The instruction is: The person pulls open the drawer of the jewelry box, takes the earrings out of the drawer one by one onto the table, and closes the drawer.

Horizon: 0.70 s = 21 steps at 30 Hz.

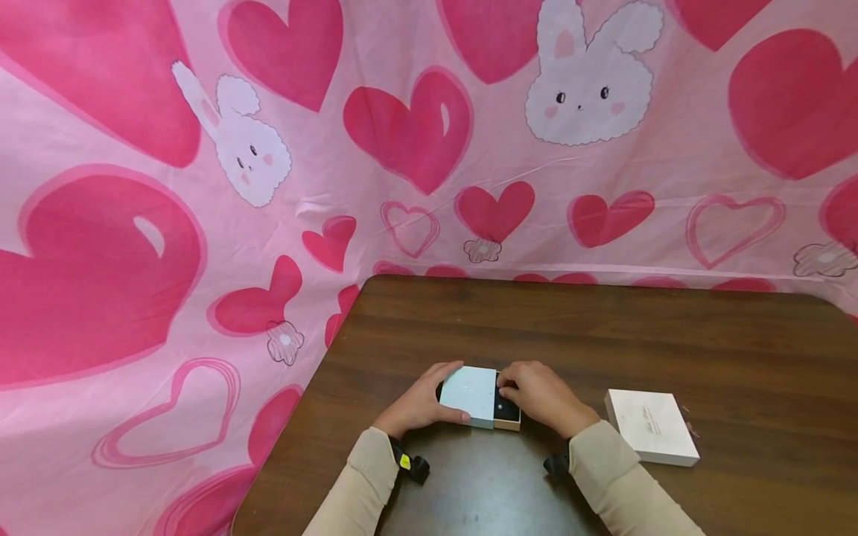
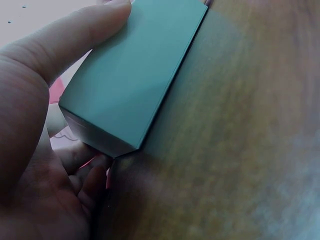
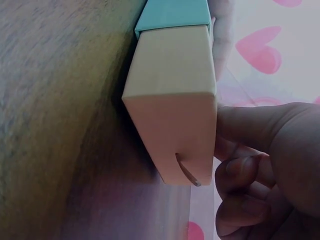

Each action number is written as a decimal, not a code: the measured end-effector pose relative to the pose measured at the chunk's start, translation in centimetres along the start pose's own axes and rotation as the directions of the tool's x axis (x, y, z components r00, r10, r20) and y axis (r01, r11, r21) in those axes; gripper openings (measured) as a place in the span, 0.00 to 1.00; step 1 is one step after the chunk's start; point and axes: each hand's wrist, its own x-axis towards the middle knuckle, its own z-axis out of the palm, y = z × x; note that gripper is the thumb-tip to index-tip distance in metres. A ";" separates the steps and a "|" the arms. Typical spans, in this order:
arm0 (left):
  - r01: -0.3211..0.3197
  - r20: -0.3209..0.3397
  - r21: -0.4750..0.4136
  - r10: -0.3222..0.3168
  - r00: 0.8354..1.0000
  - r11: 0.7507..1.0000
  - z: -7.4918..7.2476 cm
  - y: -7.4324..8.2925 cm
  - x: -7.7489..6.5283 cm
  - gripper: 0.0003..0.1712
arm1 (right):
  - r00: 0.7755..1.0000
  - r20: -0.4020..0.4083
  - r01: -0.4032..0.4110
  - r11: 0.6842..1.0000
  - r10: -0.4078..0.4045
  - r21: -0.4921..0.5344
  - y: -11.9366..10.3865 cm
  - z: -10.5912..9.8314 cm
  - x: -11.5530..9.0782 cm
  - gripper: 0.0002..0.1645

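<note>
Fingers of the left hand (image 1: pixel 418 402) grip a flat, pale blue cardboard box sleeve (image 1: pixel 467 394), thumb on its near side; fingers of the right hand (image 1: pixel 546 397) are curled at the box's right end, can't tell if pinching anything. Pink fabric backdrop with hearts and rabbits (image 1: pixel 496 212) behind. Dark brown wood-grain counter (image 1: pixel 603 335) below. White square box with faint lettering (image 1: pixel 650 424) right of right hand, apart, head view only. Sleeve on counter, between hands. Tan cardboard drawer (image 1: pixel 507 426) sticks out its right end. Black insert (image 1: pixel 509 414) in drawer, small pale dot (image 1: pixel 500 407) on it, head view only. Thin brown pull loop (image 3: pixel 187 170) on drawer's end, right wrist view only.
</note>
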 end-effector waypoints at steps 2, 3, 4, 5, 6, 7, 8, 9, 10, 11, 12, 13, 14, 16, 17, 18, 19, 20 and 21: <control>0.001 0.000 0.003 -0.001 1.000 1.000 0.0 0.0 0.0 0.57 | 1.000 0.000 -0.001 1.000 0.001 0.007 0.0 0.0 0.0 0.04; 0.002 -0.001 0.005 -0.002 1.000 1.000 0.0 0.0 -0.1 0.57 | 1.000 0.000 -0.003 1.000 0.003 0.010 0.0 0.0 0.0 0.04; 0.003 0.000 0.004 -0.003 1.000 1.000 0.0 0.0 -0.1 0.57 | 1.000 -0.001 -0.006 1.000 0.006 0.015 0.0 0.0 0.0 0.04; 0.002 -0.001 0.003 -0.002 1.000 1.000 0.0 0.0 -0.1 0.57 | 1.000 -0.002 -0.009 1.000 0.009 0.019 0.0 0.0 0.0 0.05; 0.002 -0.001 0.001 -0.002 1.000 1.000 0.0 0.0 -0.1 0.57 | 1.000 -0.003 -0.013 1.000 0.013 0.026 0.0 0.1 0.0 0.05; 0.002 -0.001 0.000 -0.002 1.000 1.000 0.0 0.0 0.0 0.57 | 1.000 -0.003 -0.018 0.999 0.018 0.032 0.0 0.1 0.0 0.05; 0.002 -0.001 -0.002 -0.002 1.000 1.000 0.0 0.0 0.0 0.57 | 1.000 -0.004 -0.023 0.999 0.023 0.037 0.0 0.1 0.0 0.05; 0.002 0.000 -0.003 -0.002 1.000 1.000 0.0 0.0 0.0 0.57 | 1.000 -0.005 -0.029 0.999 0.029 0.043 0.0 0.1 0.0 0.05; 0.001 0.000 -0.005 -0.001 1.000 1.000 -0.1 0.1 0.0 0.58 | 0.999 -0.005 -0.034 0.998 0.034 0.048 0.0 0.1 0.0 0.05; 0.001 0.001 -0.005 -0.001 1.000 1.000 -0.1 0.1 0.0 0.58 | 0.999 -0.006 -0.038 0.998 0.038 0.052 0.0 0.1 0.0 0.05; 0.002 0.001 -0.005 -0.002 1.000 1.000 -0.1 0.1 0.0 0.58 | 0.999 -0.004 -0.045 0.997 0.046 0.057 0.0 0.1 0.0 0.05; 0.003 0.001 -0.004 -0.003 1.000 1.000 -0.1 0.0 0.1 0.58 | 0.999 -0.005 -0.047 0.997 0.048 0.060 0.0 0.1 0.0 0.05; 0.004 0.002 -0.004 -0.004 1.000 1.000 -0.1 0.1 0.1 0.58 | 0.999 -0.007 -0.048 0.997 0.049 0.061 0.1 0.0 0.1 0.05; 0.006 0.003 -0.005 -0.006 1.000 1.000 -0.1 0.0 0.1 0.57 | 0.999 -0.010 -0.048 0.997 0.049 0.060 0.1 0.0 0.1 0.05; 0.007 0.003 -0.004 -0.007 1.000 1.000 -0.1 0.0 0.1 0.57 | 0.999 -0.011 -0.049 0.997 0.050 0.060 0.1 0.0 0.1 0.05; 0.009 0.003 -0.005 -0.009 1.000 1.000 -0.1 0.0 0.1 0.57 | 0.999 -0.012 -0.050 0.997 0.051 0.060 0.1 0.0 0.1 0.05; 0.009 0.003 -0.003 -0.009 1.000 1.000 -0.1 0.0 0.1 0.57 | 0.999 -0.014 -0.051 0.997 0.052 0.059 0.1 0.0 0.1 0.05; 0.009 0.003 -0.002 -0.009 1.000 1.000 -0.1 0.0 0.1 0.57 | 0.998 -0.014 -0.053 0.997 0.054 0.058 0.0 0.0 0.1 0.05; 0.009 0.004 -0.002 -0.009 1.000 1.000 -0.1 0.0 0.1 0.57 | 0.998 -0.014 -0.058 0.997 0.059 0.059 0.0 0.0 0.0 0.05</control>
